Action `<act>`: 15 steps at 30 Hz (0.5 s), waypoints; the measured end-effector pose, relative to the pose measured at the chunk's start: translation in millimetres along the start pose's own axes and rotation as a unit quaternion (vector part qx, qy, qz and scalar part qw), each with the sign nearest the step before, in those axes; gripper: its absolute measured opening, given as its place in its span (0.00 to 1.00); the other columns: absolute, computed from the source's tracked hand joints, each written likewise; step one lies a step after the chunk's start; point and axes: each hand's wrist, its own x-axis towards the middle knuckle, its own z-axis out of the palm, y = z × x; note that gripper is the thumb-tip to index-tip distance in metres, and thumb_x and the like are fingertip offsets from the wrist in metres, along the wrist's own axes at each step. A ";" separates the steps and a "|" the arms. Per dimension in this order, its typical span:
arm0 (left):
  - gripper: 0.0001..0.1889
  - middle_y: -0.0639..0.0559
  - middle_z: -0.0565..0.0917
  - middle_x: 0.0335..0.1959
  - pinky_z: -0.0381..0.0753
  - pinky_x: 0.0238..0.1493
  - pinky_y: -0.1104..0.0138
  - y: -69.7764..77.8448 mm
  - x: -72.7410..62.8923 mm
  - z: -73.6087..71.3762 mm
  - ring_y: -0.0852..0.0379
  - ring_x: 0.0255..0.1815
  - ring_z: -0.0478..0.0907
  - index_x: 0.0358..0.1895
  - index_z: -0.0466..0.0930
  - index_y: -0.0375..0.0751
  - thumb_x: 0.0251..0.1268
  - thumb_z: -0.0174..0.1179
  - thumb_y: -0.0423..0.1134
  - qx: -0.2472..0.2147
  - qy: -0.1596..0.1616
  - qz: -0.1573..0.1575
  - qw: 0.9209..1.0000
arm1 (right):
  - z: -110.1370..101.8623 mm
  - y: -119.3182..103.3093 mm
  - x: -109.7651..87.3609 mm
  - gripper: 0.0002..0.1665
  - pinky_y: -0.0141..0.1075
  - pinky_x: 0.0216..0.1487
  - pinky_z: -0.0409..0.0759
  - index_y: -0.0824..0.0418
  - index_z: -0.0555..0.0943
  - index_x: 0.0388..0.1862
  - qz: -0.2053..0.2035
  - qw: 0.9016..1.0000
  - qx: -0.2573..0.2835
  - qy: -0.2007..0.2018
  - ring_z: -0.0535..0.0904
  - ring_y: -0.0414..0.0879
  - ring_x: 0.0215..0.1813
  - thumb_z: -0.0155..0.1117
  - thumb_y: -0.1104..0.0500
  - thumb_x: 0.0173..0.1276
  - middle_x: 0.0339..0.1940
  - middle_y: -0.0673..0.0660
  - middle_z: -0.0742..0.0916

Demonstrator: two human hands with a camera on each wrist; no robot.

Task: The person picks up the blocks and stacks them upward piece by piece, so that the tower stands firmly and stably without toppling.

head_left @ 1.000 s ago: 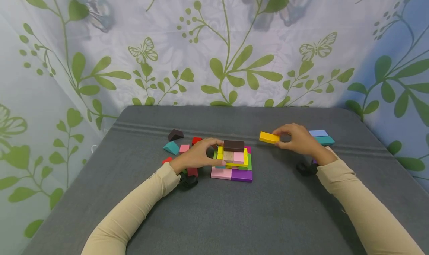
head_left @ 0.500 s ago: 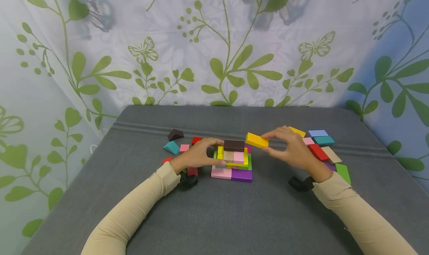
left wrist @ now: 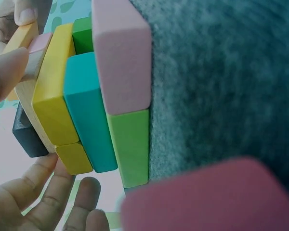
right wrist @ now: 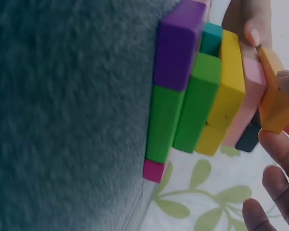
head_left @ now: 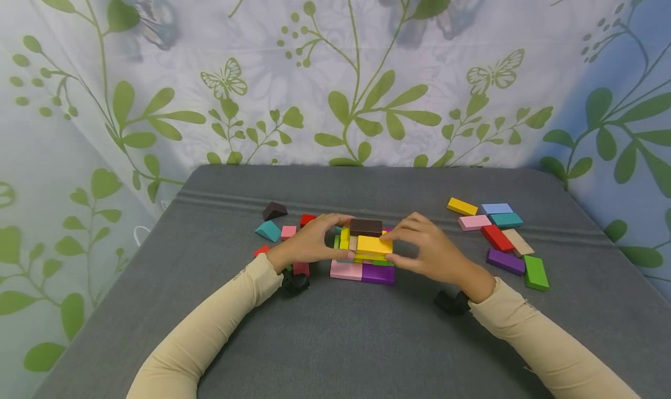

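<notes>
The fingers of the right hand point(head_left: 427, 249) are closed in a pinch on the right end of the yellow block point(head_left: 374, 246). The left hand point(head_left: 313, 242) has its thumb and fingers spread wide around the left side of the block tower point(head_left: 346, 269) – I can't tell how hard they touch it.

The yellow block could bump the dark brown block point(head_left: 366, 228) just behind it and knock it off, if the right hand pushes too far back. If it's let go crooked, it could tip off the front. A jerk from the left hand could make the tan block point(head_left: 353, 244) or pink block point(right wrist: 251, 86) slide.

The yellow block is near the middle of the frame, left of the right fingers and right of the left thumb. It is over the pink block – I can't tell if it sits flat there.

Farther out on the grey table point(head_left: 335, 341), a green block point(head_left: 536, 272) lies at the right and a teal wedge point(head_left: 268, 231) left of the middle.
</notes>
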 end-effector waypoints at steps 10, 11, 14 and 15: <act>0.44 0.41 0.73 0.77 0.65 0.78 0.39 2.8 0.1 0.3 0.40 0.77 0.67 0.83 0.66 0.39 0.68 0.74 0.49 0.003 -0.001 -0.007 1.000 | 8.0 -4.5 7.2 0.22 0.43 0.41 0.78 0.60 0.92 0.49 -0.011 0.999 -0.033 0.002 0.74 0.47 0.44 0.88 0.64 0.55 0.42 0.54 0.86; 0.45 0.41 0.73 0.78 0.65 0.78 0.39 3.0 0.0 0.3 0.40 0.78 0.67 0.83 0.66 0.39 0.68 0.75 0.49 0.003 -0.001 -0.007 1.000 | 8.6 -4.5 7.9 0.22 0.42 0.41 0.78 0.60 0.92 0.49 -0.010 0.999 -0.035 0.002 0.74 0.47 0.44 0.88 0.64 0.55 0.42 0.54 0.85; 0.45 0.41 0.73 0.78 0.65 0.78 0.38 3.0 -0.4 0.4 0.40 0.78 0.67 0.84 0.65 0.39 0.68 0.74 0.50 0.000 0.000 -0.003 1.000 | 10.4 -4.2 9.5 0.22 0.41 0.40 0.78 0.60 0.92 0.49 -0.008 0.999 -0.043 0.004 0.74 0.48 0.44 0.89 0.64 0.54 0.42 0.54 0.84; 0.45 0.41 0.73 0.78 0.65 0.78 0.38 2.9 -0.7 0.3 0.40 0.78 0.66 0.84 0.65 0.40 0.68 0.74 0.51 -0.001 0.000 0.000 1.000 | 10.8 -4.2 10.0 0.22 0.41 0.40 0.78 0.60 0.92 0.49 -0.008 0.999 -0.046 0.004 0.74 0.48 0.44 0.89 0.64 0.54 0.42 0.54 0.84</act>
